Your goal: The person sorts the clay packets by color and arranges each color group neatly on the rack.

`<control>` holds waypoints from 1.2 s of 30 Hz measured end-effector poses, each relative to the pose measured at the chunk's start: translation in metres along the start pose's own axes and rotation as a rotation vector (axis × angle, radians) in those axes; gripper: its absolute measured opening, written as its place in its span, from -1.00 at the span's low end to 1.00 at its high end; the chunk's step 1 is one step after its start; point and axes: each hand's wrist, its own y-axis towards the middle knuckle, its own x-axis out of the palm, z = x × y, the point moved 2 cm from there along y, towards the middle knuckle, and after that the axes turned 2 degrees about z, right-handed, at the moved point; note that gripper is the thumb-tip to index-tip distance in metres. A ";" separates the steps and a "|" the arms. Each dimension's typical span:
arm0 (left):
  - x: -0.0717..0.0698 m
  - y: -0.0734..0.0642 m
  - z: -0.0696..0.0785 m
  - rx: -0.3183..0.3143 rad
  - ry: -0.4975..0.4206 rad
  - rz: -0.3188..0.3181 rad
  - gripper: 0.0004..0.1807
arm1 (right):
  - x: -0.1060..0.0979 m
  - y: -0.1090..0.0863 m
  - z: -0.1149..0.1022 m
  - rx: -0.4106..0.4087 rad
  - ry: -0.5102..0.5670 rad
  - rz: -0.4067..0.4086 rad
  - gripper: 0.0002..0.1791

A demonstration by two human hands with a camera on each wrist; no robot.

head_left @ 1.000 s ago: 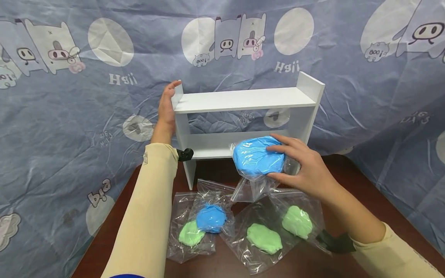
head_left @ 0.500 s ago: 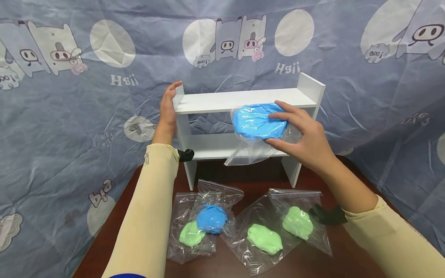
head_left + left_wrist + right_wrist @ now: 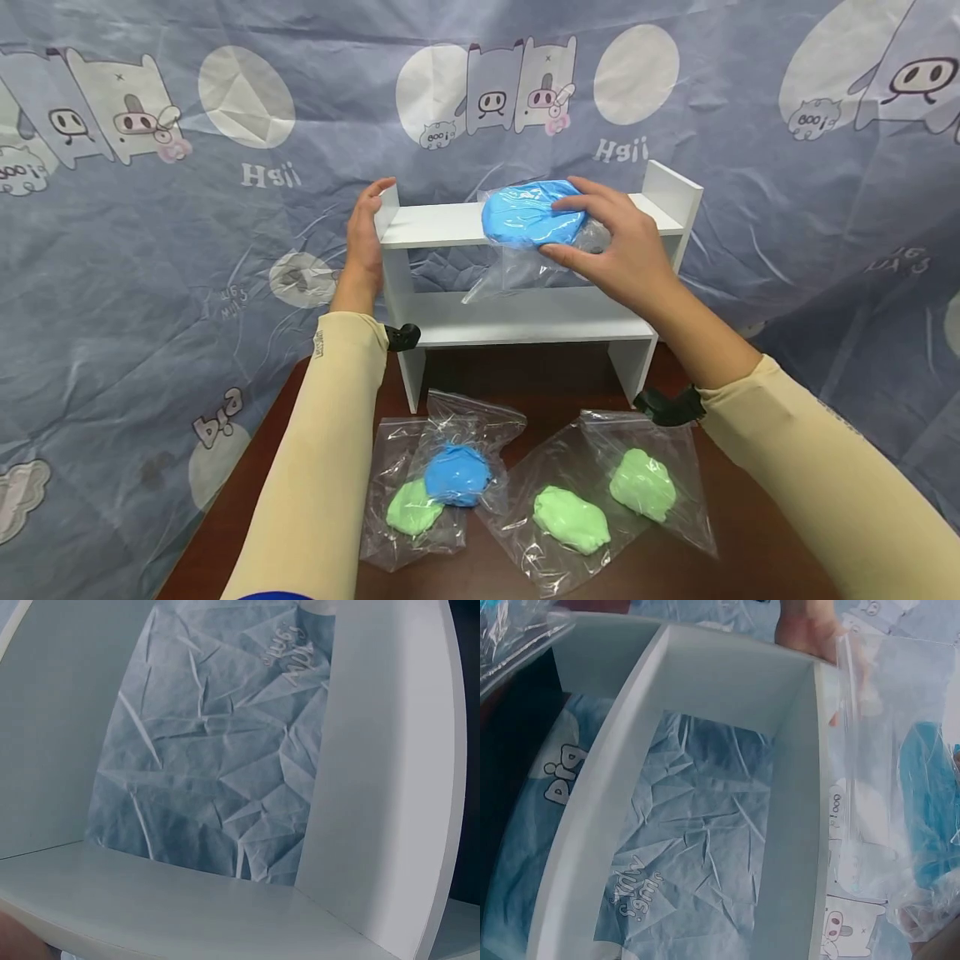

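My left hand [image 3: 363, 237] grips the left side panel of a white two-tier shelf [image 3: 517, 317], its fingertips bent over the panel's top end. My right hand [image 3: 618, 242] holds up a clear zip bag with a flattened blue lump [image 3: 528, 215], thumb below and fingers on top. In the head view the bag overlaps the upper board, its loose plastic hanging down in front. The right wrist view shows the bagged blue lump [image 3: 928, 799] at the right edge, beside the shelf's top. The left wrist view looks into the shelf's middle opening, between pale boards [image 3: 375, 750].
On the dark brown table [image 3: 247, 517] before the shelf lie several clear zip bags: a blue lump [image 3: 457, 475] overlapping a green lump [image 3: 414, 507], then two green lumps [image 3: 572, 520] [image 3: 642, 485] on the right. A blue patterned cloth [image 3: 315, 100] hangs behind.
My right hand has raised the bagged blue lump from in front of the lower board to the upper board's height, lately drifting a little left. My left hand stays at the shelf's side.
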 end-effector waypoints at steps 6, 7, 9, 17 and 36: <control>0.001 -0.001 0.000 0.011 0.015 0.010 -0.45 | 0.013 0.021 0.005 0.007 0.022 -0.027 -0.49; 0.001 0.000 0.000 0.016 0.018 0.011 -0.45 | 0.016 0.024 0.005 0.009 0.025 -0.031 -0.48; 0.000 0.000 0.000 0.023 0.007 0.012 -0.45 | 0.021 0.030 0.006 0.027 0.034 -0.044 -0.48; -0.001 0.001 -0.001 0.053 -0.003 0.021 -0.45 | 0.047 0.050 0.007 0.095 0.012 -0.093 -0.46; -0.005 0.002 -0.003 0.080 0.089 0.019 -0.45 | 0.097 0.070 0.003 0.257 0.059 -0.240 -0.41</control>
